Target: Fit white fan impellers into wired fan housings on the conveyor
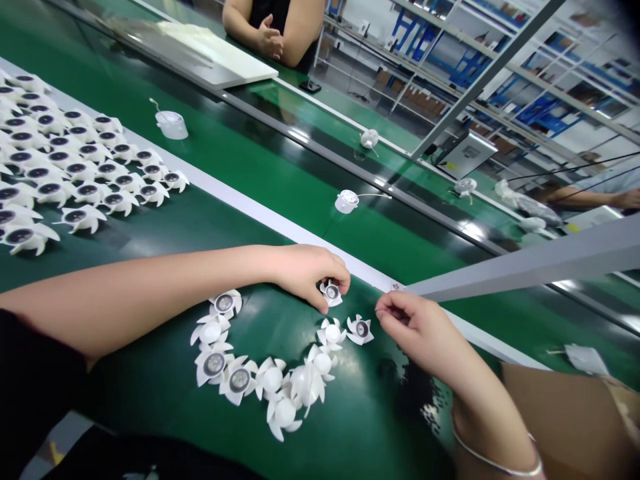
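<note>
My left hand point(307, 275) grips a small white petal-shaped LED lamp part point(331, 292) by its top edge, on the green conveyor belt point(320, 400). My right hand point(410, 323) hangs just to the right, its fingertips pinched together with nothing visible between them. Below both hands, a curved line of similar white petal-shaped parts point(250, 373) lies on the belt, some showing dark lens centres and others white domes. The nearest part to my right hand is a petal piece point(360, 330). A thin bangle point(495, 460) circles my right wrist.
A large group of petal parts point(65, 167) covers the belt at left. A grey rail point(300, 233) divides the belts. Round white lamp bodies with wires point(347, 201) lie beyond it. A co-worker point(273, 33) stands across the line. A cardboard box point(565, 427) sits at lower right.
</note>
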A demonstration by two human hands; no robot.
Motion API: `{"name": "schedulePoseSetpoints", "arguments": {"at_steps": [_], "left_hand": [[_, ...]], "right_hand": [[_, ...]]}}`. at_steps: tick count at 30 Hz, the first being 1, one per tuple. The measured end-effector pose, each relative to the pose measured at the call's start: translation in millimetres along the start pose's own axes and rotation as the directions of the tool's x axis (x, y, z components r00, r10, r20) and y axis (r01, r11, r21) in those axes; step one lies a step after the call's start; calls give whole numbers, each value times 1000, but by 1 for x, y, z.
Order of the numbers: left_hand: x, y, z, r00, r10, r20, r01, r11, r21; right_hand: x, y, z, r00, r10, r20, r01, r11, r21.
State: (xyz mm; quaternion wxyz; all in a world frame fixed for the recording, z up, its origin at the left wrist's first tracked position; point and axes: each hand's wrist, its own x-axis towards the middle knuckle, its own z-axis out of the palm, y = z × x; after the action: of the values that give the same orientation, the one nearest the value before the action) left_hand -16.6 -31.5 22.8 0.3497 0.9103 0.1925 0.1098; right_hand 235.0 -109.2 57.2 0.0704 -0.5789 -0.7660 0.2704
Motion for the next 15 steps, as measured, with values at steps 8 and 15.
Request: {"name": "schedulePoseSetpoints", "arguments": {"at_steps": [8,15], "left_hand": [[1,-7,2,1000,24,2,-24,1000,-11],[3,-10,4,990,-138,4,138,988,-65]], "right_hand": [[14,25,9,999,-47,6,48,994,-99],[17,-7,13,979,-93,-184,99,995,20]]}}
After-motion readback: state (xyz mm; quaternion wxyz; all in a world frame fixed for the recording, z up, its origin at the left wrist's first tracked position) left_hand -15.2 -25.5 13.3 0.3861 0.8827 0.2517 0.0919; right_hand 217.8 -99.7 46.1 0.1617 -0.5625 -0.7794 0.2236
